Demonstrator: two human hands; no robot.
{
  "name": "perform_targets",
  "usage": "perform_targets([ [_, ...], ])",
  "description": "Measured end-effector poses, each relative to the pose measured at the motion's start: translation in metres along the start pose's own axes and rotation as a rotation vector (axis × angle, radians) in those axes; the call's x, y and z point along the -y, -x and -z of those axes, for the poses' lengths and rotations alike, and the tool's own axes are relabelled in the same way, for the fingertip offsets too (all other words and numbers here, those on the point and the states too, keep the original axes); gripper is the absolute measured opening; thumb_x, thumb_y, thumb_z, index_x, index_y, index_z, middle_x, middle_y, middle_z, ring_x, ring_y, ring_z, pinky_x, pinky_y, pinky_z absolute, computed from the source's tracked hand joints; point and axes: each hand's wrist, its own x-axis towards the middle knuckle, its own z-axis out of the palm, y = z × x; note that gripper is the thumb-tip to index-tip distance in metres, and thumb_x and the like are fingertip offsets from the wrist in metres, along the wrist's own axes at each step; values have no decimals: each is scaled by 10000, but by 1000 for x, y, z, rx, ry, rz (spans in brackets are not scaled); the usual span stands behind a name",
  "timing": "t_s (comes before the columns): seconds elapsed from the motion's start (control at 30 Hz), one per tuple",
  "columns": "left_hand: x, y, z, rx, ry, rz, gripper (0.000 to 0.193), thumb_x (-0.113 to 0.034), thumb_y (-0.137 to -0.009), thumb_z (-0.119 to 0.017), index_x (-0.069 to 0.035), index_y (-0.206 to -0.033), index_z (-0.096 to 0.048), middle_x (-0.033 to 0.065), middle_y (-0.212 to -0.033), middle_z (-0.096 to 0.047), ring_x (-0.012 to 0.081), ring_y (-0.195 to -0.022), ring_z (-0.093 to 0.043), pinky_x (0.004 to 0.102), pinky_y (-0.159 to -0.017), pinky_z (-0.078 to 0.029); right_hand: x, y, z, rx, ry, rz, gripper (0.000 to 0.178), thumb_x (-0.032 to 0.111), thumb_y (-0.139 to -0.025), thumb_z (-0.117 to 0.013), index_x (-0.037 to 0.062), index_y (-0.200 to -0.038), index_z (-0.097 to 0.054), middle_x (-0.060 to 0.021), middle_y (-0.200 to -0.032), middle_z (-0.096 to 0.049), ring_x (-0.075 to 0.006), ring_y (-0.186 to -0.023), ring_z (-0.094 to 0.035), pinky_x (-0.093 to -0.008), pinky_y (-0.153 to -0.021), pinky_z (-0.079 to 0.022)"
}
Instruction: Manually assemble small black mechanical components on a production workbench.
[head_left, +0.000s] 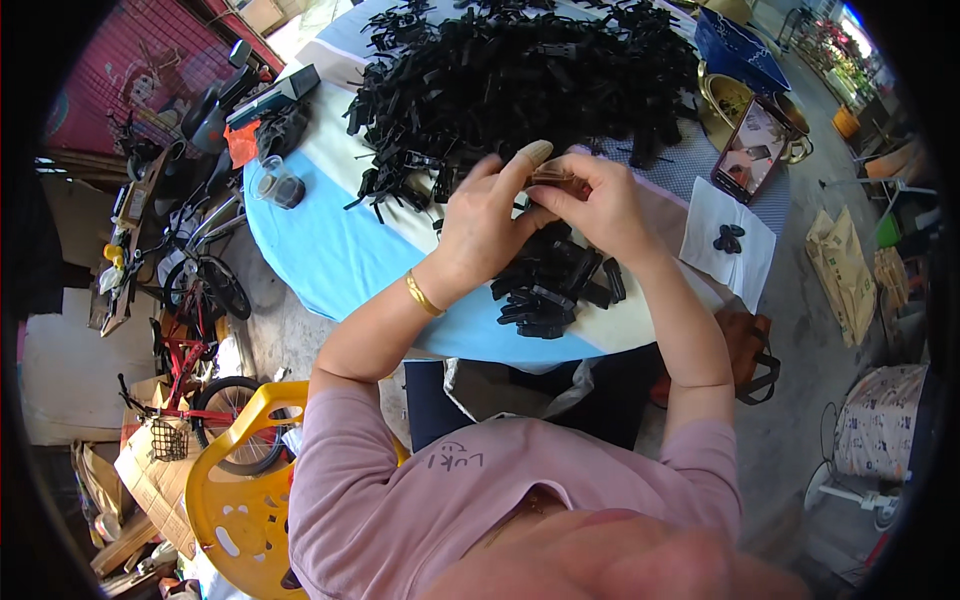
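My left hand (480, 222) and right hand (615, 200) sit fingertips close together, between the black heap (530, 90) toward the tabletop's (320, 235) far edge and the pile (548, 292) by its near edge. Clamping: cannot tell. Likely step: fine handling; next: steady fingertips.

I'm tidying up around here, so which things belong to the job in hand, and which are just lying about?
Likely part of the job:
large heap of black pieces
smaller black pile near the right hand

Likely just lying about:
clear cup
red bicycle
brown paper bag
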Motion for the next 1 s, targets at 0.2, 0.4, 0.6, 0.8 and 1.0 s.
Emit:
perform_targets([
  [0.2,8,-13,25,278,1082,338,592,-39,-706,-706,-8,-1224,-422,83,-1061,-581,175,-955,-563,303,-874,-451,7,-3,29,-32,-327,-77,153,65,-797,-633,-6,-931,-611,0,-785,-615,-41,-703,-559,-169,-629,-449],
  [0.4,17,-13,17,519,1463,421,342,-81,-728,-706,31,-992,-518,112,-896,-612,188,-833,-622,287,-783,-514,2,-3,29,198,-345,45,167,57,-810,-619,-17,-959,-604,-21,-838,-610,-68,-763,-559,-190,-691,-457],
  [0.6,25,-3,9,574,1434,593,250,-99,-740,-702,-5,-909,-544,95,-836,-603,196,-798,-629,291,-729,-517,4,-5,22,355,-367,113,145,5,-813,-592,-1,-956,-615,-16,-854,-610,-72,-766,-557,-195,-707,-453],
  [0.8,16,-8,12,237,1240,560,135,-39,-788,-638,-18,-806,-506,85,-815,-600,195,-784,-628,288,-729,-519,3,-1,17,61,-371,-70,132,86,-886,-512,-2,-966,-569,15,-727,-516,-40,-647,-470,-160,-577,-382],
  [1.0,5,-6,7,5,915,375,284,26,-783,-625,24,-1023,-473,68,-834,-591,147,-797,-605,258,-715,-515,4,2,1,64,-107,20,122,107,-906,-478,14,-901,-556,28,-675,-487,-33,-600,-429,-157,-534,-337],
])
